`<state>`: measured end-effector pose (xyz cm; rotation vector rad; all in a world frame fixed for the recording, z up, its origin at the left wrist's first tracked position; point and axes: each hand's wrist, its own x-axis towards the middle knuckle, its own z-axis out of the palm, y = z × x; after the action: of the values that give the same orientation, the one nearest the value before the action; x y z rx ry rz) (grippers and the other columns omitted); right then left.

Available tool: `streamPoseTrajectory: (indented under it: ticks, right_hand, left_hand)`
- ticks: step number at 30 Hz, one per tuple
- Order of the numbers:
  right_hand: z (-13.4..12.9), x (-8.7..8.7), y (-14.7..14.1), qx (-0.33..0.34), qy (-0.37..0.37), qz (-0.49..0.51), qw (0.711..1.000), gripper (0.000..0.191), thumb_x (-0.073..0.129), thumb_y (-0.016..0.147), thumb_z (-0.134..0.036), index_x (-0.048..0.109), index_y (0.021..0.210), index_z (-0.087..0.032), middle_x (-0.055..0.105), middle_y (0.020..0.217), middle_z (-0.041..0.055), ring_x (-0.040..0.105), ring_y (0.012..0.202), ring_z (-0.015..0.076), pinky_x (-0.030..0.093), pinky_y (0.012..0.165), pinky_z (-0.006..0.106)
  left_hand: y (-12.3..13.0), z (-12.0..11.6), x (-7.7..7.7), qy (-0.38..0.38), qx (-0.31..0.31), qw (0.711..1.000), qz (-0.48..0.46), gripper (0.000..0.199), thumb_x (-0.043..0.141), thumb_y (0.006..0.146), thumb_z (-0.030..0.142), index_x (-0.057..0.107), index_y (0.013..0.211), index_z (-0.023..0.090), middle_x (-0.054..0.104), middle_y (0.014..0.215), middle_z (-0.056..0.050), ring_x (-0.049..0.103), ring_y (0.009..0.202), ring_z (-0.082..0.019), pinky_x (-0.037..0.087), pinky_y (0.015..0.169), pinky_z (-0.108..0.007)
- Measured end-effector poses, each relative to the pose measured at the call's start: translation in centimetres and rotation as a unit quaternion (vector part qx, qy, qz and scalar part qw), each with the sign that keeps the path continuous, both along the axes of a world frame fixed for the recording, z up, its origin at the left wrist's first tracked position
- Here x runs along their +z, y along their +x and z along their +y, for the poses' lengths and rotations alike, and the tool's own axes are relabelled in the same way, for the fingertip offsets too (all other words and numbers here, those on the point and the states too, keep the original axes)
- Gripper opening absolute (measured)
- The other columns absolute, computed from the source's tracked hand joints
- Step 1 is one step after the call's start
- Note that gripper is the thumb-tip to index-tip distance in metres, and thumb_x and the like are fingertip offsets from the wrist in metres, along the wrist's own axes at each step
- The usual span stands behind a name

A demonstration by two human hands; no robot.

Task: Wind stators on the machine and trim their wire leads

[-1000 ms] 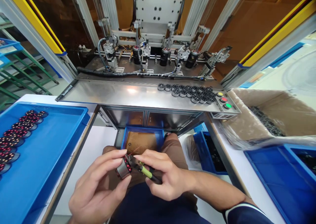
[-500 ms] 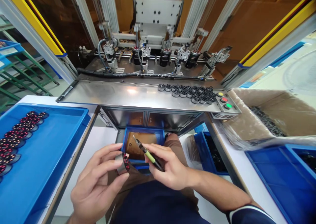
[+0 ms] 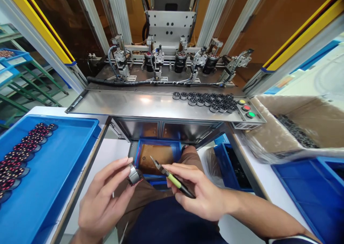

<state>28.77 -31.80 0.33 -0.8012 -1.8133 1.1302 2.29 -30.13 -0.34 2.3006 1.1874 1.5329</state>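
My left hand (image 3: 106, 197) pinches a small motor stator (image 3: 133, 174), a short grey ring with dark and red parts on its lower right side. The ring is tilted, its smooth outer wall towards me. In my right hand (image 3: 195, 190) are pliers (image 3: 173, 178) with green and black handles, their pointed jaws up and to the left. A gap separates the jaw tips from the stator; whether the jaws are parted is too small to tell. Both hands are above my lap, over a blue bin (image 3: 172, 142) with a brown bottom.
Rows of similar stators (image 3: 27, 147) lie in a blue tray (image 3: 72, 140) at left. Black ring parts (image 3: 212, 100) stand on the metal ledge (image 3: 120, 102) before a machine (image 3: 172, 25), near its buttons (image 3: 245, 108). A lined carton (image 3: 268, 132) and blue bins (image 3: 298, 190) are at right.
My left hand has turned the stator, so its red face now points down and away and the outer wall shows. My right hand with the pliers has moved slightly right and down, farther from it.
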Motion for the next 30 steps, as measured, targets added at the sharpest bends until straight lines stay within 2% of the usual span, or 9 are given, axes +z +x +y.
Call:
streamPoseTrajectory:
  ticks: [3,6,8,11,14,17,20,25,30]
  right_hand:
    - [-0.6,0.9,0.2,0.045,-0.084,0.045,0.994,0.069,0.056,0.075,-0.002,0.053,0.142,-0.019,0.062,0.091,0.0042,0.057,0.073,0.0113,0.051,0.067,0.025]
    - [-1.1,1.5,0.4,0.107,-0.201,0.08,0.971,0.065,0.056,0.077,-0.004,0.055,0.14,-0.02,0.059,0.092,0.0036,0.056,0.074,0.0098,0.052,0.069,0.024]
    - [-1.2,1.8,0.5,0.135,-0.24,0.094,0.957,0.067,0.058,0.077,-0.005,0.054,0.141,-0.021,0.06,0.097,0.0046,0.059,0.079,0.0111,0.054,0.075,0.028]
    - [-1.1,1.9,0.4,0.158,-0.249,0.108,0.949,0.073,0.058,0.076,-0.005,0.05,0.146,-0.026,0.06,0.102,0.0052,0.061,0.086,0.0126,0.054,0.082,0.033]
    - [-1.0,1.9,0.1,0.174,-0.248,0.108,0.947,0.076,0.058,0.076,-0.003,0.048,0.147,-0.027,0.059,0.101,0.0047,0.06,0.085,0.012,0.054,0.083,0.033]
    - [-0.9,2.0,-0.2,0.179,-0.241,0.107,0.948,0.076,0.06,0.076,-0.003,0.048,0.148,-0.025,0.059,0.102,0.0058,0.059,0.086,0.0122,0.054,0.084,0.032]
    - [-0.9,2.0,-0.3,0.174,-0.232,0.109,0.951,0.076,0.06,0.076,-0.003,0.048,0.148,-0.024,0.06,0.103,0.0067,0.059,0.087,0.013,0.055,0.084,0.032]
    - [-0.8,2.0,-0.6,0.173,-0.224,0.114,0.952,0.076,0.059,0.076,-0.002,0.048,0.147,-0.026,0.059,0.102,0.0062,0.059,0.085,0.0126,0.054,0.082,0.031]
    - [-0.7,2.1,-0.7,0.171,-0.248,0.098,0.949,0.072,0.06,0.075,-0.005,0.051,0.145,-0.022,0.059,0.099,0.0054,0.059,0.082,0.0112,0.054,0.077,0.027]
  left_hand:
    - [0.0,0.1,0.8,0.051,-0.001,0.997,0.061,0.077,0.081,0.066,-0.006,0.063,0.133,0.028,0.069,0.13,-0.006,0.072,0.108,-0.021,0.058,0.102,-0.033]
    - [0.0,0.3,1.2,0.073,-0.006,0.994,0.087,0.077,0.081,0.066,-0.005,0.064,0.133,0.027,0.069,0.129,-0.006,0.071,0.109,-0.019,0.056,0.102,-0.028]
    - [-0.1,0.4,1.4,0.079,-0.007,0.992,0.102,0.075,0.081,0.066,-0.005,0.064,0.133,0.026,0.069,0.129,-0.006,0.071,0.11,-0.017,0.054,0.104,-0.025]
    - [-0.1,0.4,1.4,0.094,-0.005,0.989,0.117,0.075,0.078,0.068,-0.008,0.062,0.135,0.024,0.071,0.126,-0.006,0.071,0.109,-0.017,0.052,0.107,-0.026]
    - [0.0,0.3,1.4,0.101,-0.034,0.99,0.095,0.081,0.077,0.066,-0.012,0.059,0.138,0.021,0.072,0.125,-0.007,0.071,0.111,-0.02,0.057,0.104,-0.031]
    - [-0.1,0.3,1.2,0.068,-0.088,0.993,0.033,0.091,0.075,0.062,-0.018,0.055,0.141,0.023,0.07,0.13,-0.008,0.069,0.116,-0.023,0.06,0.102,-0.039]
    - [-0.3,0.3,0.9,0.044,-0.113,0.993,-0.001,0.095,0.074,0.059,-0.021,0.054,0.141,0.024,0.069,0.134,-0.009,0.069,0.115,-0.024,0.062,0.099,-0.044]
    - [-0.4,0.3,0.7,0.035,-0.128,0.991,-0.002,0.089,0.073,0.06,-0.021,0.053,0.135,0.022,0.07,0.132,-0.009,0.071,0.112,-0.022,0.063,0.096,-0.041]
    - [-0.4,0.2,0.7,0.02,-0.131,0.991,-0.016,0.079,0.072,0.063,-0.02,0.055,0.128,0.02,0.071,0.131,-0.007,0.071,0.113,-0.02,0.061,0.1,-0.039]
